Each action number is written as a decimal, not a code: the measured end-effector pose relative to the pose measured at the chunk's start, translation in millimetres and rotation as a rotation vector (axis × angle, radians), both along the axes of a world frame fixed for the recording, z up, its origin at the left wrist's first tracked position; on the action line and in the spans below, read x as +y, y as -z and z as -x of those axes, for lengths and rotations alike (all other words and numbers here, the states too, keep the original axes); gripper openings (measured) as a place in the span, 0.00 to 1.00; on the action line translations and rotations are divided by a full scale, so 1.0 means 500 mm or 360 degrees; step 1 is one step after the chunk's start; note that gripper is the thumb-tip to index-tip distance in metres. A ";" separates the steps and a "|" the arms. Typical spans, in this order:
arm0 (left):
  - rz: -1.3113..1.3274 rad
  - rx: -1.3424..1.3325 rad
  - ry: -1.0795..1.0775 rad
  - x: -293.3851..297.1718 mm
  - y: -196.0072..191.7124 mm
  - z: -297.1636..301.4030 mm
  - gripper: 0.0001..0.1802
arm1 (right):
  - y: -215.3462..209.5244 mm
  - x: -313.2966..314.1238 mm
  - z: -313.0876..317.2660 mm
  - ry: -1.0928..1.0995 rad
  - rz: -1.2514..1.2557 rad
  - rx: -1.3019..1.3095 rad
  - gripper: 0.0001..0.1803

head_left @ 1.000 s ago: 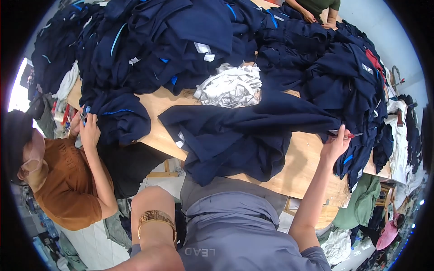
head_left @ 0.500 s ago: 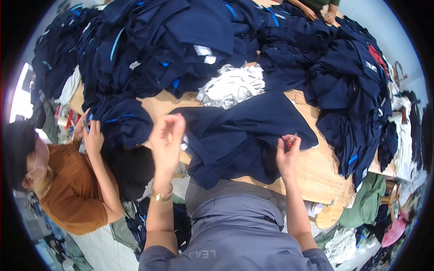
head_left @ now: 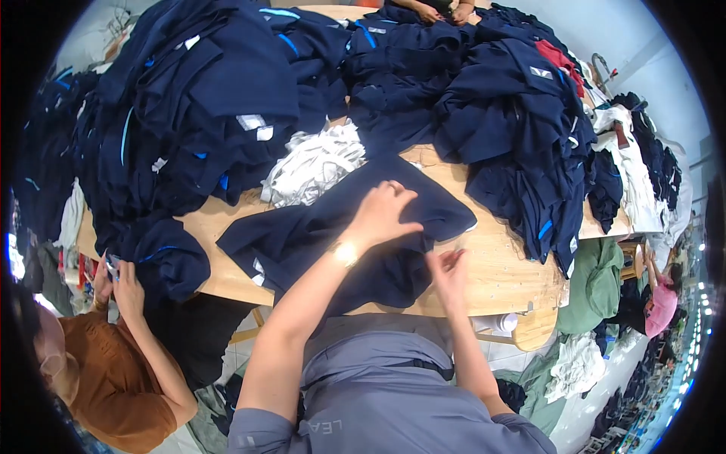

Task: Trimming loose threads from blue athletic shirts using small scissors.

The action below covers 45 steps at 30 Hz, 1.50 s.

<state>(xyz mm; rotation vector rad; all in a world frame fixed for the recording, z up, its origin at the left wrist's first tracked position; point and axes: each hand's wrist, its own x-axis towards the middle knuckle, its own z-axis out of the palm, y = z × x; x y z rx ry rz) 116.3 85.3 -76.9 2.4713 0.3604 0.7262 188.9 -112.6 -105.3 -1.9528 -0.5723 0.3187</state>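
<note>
A dark navy garment (head_left: 318,234) lies spread and rumpled on the wooden table (head_left: 499,265), at centre. The left hand (head_left: 382,214) presses flat on it, fingers spread; the right hand (head_left: 448,274), open, touches its 4 o'clock edge.

— Where does the garment (head_left: 340,234) lie?

— Flat on the table (head_left: 499,265), at its near edge, just before the person. The left hand (head_left: 382,216) rests on top of it; the right hand (head_left: 448,276) sits at its right border, near the table edge.

— What surrounds it?

— A bundle of cloth (head_left: 314,163) lies just behind it. A large heap of clothes (head_left: 197,106) covers the table to the left and rear — a second heap (head_left: 522,129) stands to the right. A co-worker's hands (head_left: 117,284) are at the table's left end.
</note>
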 end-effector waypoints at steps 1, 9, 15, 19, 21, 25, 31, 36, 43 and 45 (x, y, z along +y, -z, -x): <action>-0.0111 0.0210 0.0010 -0.011 0.011 -0.020 0.28 | -0.007 -0.001 0.024 -0.0050 0.0244 -0.0116 0.27; 0.0308 -0.0395 -0.0365 0.067 -0.126 -0.038 0.12 | -0.002 0.009 0.006 -0.0093 0.0298 -0.0152 0.19; 0.0434 -0.0704 -0.1052 0.065 -0.287 0.200 0.11 | -0.122 0.051 -0.056 0.0054 -0.0463 -0.0930 0.13; 0.0503 -0.0774 -0.1362 0.039 -0.168 0.359 0.14 | -0.111 0.065 -0.038 -0.0188 -0.0446 -0.1116 0.12; 0.0405 -0.0254 -0.1673 0.019 -0.033 0.449 0.17 | -0.075 0.061 -0.023 -0.0312 -0.0380 -0.1087 0.10; 0.0516 -0.0017 -0.1898 -0.067 -0.018 0.435 0.18 | -0.023 0.028 0.006 -0.0422 -0.0077 -0.0602 0.10; 0.0168 -0.0119 -0.1229 -0.080 -0.063 0.302 0.14 | -0.016 0.023 0.004 -0.0444 -0.0115 -0.0660 0.10; -0.0017 0.0137 -0.0551 -0.057 -0.025 0.200 0.13 | -0.010 -0.001 0.005 -0.0484 -0.0035 -0.0794 0.10; 0.0281 0.0156 -0.0455 -0.031 -0.047 0.190 0.05 | -0.006 -0.036 -0.014 -0.0537 0.0159 -0.0606 0.11; 0.0474 0.0020 -0.0420 -0.035 -0.085 0.195 0.03 | -0.043 -0.025 -0.006 -0.0228 -0.0023 -0.0389 0.13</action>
